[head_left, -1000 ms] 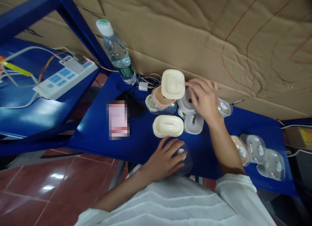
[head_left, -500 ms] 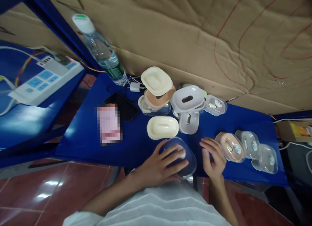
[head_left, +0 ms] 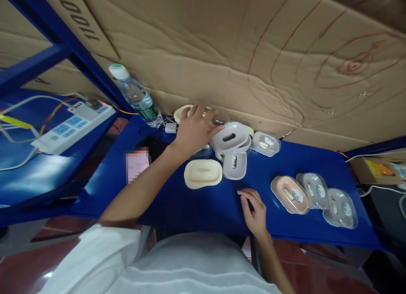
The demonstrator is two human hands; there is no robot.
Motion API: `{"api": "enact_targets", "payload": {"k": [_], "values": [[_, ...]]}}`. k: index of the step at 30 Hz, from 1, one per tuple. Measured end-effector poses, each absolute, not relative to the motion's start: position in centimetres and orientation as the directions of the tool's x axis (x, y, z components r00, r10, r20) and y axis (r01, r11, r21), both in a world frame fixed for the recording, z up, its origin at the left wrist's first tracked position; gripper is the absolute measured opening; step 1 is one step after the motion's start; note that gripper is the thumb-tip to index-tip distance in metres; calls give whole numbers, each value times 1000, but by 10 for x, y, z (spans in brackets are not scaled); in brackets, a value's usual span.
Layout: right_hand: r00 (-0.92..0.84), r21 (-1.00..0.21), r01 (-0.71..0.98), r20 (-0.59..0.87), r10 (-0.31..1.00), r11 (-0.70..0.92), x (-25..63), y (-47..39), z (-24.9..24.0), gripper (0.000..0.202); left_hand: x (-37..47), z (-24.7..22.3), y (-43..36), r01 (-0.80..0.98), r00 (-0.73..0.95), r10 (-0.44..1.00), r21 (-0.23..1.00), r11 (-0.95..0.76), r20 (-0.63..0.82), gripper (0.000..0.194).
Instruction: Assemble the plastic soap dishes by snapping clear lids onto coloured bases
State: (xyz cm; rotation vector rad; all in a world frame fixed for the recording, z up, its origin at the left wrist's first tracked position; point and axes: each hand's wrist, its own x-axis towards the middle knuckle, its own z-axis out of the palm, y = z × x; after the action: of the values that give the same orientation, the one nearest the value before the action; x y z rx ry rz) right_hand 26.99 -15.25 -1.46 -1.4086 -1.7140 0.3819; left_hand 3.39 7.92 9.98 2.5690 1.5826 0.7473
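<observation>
My left hand (head_left: 195, 131) reaches over the pile at the back of the table. Its fingers and thumb are around the edge of a clear plastic cover (head_left: 221, 116), partly hidden by the hand. Beneath and beside it are a cream oval dish (head_left: 181, 113) and lilac slotted trays (head_left: 231, 137). Nearer to me lie another cream oval dish (head_left: 203, 174) and a small lilac piece (head_left: 234, 165). My right hand (head_left: 255, 211) rests low over the table's front part, fingers half bent, thumb apart, holding nothing.
Clear-covered boxes, one peach (head_left: 290, 194) and two grey (head_left: 341, 207), stand at the right; another box (head_left: 265, 144) sits at the back. A water bottle (head_left: 139, 97), a dark phone (head_left: 155, 148) and a blurred pink item (head_left: 137, 165) are at the left, near a power strip (head_left: 74, 127).
My left hand has moved from the table's front edge up to the pile, taking the clear cover along. My right hand has shifted slightly left in view. The camera view has shifted.
</observation>
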Motion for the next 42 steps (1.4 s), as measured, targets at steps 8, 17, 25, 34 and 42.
{"api": "enact_targets", "payload": {"k": [8,17,25,34,42], "values": [[-51,-571,747,463,885,341,285,-152,-7,28,-1,80,35,860,199,860,337,-383,470,66],[-270,-308,865,380,885,396,299,-104,36,39,-3,5,-96,740,257,800,421,-524,543,53],[-79,-22,996,230,970,86,355,-17,27,63,18,-25,-132,671,427,741,367,-644,519,46],[-64,-185,977,216,974,105,407,29,-4,90,17,-24,-116,692,379,721,339,-637,580,40],[-25,-247,968,69,997,42,395,-11,39,97,14,-7,-131,504,282,756,579,-641,591,37]]}}
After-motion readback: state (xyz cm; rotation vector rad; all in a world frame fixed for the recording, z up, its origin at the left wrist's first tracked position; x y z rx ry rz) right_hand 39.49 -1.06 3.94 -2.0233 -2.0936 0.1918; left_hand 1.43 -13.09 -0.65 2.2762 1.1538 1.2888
